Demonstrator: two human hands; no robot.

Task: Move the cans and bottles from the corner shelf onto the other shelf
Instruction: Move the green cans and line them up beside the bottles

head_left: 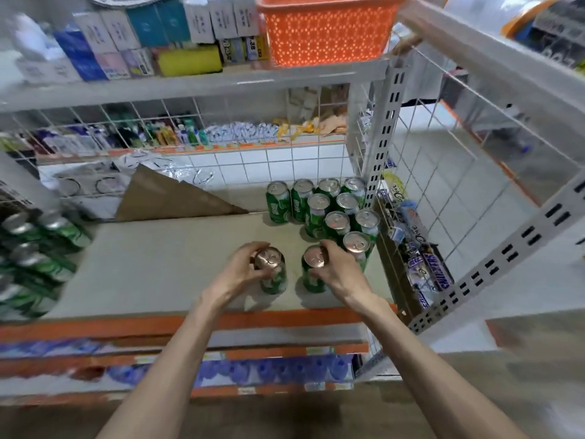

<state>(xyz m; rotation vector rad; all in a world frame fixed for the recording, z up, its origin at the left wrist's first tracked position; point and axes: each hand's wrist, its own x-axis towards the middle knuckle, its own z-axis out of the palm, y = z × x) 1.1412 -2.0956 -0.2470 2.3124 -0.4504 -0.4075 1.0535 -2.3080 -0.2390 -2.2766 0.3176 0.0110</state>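
Tops are facing me: I am gripping left can with left hand, right can with right hand, both upright.

Green cans with coppery tops stand on the beige, orange-edged shelf; above that shelf, an orange basket patterned with small holes.

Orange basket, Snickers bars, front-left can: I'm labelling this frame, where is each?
Orange basket [326,33], head view, perforated front wall.
Snickers bars [438,271], head view, wrapper logo.
Front-left can [274,282], head view, green side.
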